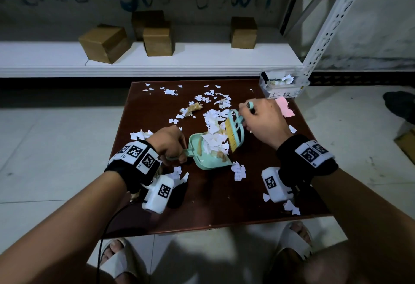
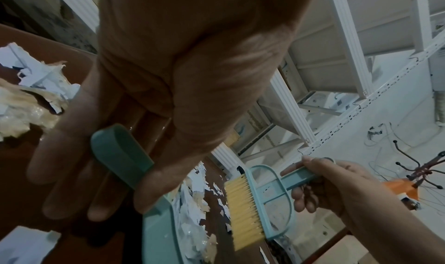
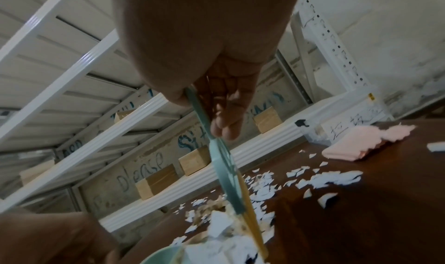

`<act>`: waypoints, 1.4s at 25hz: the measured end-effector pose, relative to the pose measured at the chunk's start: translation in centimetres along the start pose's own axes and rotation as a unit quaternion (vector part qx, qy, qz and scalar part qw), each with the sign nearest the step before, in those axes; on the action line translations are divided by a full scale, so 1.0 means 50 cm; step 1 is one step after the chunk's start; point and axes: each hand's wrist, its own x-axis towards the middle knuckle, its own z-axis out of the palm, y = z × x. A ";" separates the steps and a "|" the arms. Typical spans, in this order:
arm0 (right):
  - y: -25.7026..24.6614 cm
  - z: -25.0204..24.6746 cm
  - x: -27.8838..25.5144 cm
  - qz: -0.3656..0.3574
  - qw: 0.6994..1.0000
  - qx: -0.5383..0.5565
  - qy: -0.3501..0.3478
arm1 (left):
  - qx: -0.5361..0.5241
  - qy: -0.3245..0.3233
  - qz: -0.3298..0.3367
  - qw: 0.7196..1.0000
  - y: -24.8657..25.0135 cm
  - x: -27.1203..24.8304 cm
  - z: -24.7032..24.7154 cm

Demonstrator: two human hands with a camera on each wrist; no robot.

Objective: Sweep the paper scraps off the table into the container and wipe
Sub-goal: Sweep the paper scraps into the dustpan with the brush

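Observation:
White and tan paper scraps (image 1: 208, 98) lie scattered over the dark brown table (image 1: 213, 203). My left hand (image 1: 171, 146) grips the handle of a teal dustpan (image 1: 207, 162), which rests on the table with scraps piled in it. My right hand (image 1: 260, 117) holds the handle of a teal brush (image 1: 235, 131) with yellow bristles (image 2: 243, 213), set at the pan's mouth against a heap of scraps. A clear container (image 1: 281, 85) holding scraps stands at the table's far right corner. A pink cloth (image 1: 284, 106) lies just in front of it.
A white shelf (image 1: 146, 63) behind the table carries several wooden blocks (image 1: 104, 43). A white metal rack post (image 1: 332, 21) rises at the right. More scraps (image 1: 239, 170) lie near the table's front, and my sandalled feet (image 1: 119, 259) show below the edge.

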 end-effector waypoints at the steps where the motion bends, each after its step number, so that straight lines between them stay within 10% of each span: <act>1: 0.005 -0.009 0.002 -0.009 0.999 -0.038 0.021 | 0.003 0.001 -0.001 1.000 0.000 0.001 0.000; 14: 0.055 0.061 -0.015 -0.010 0.974 -0.102 -0.204 | 0.025 -0.019 -0.009 0.999 0.004 -0.004 0.002; 35: 0.016 -0.033 0.003 0.069 0.994 -0.021 0.082 | 0.070 0.038 0.019 0.997 -0.005 0.014 0.005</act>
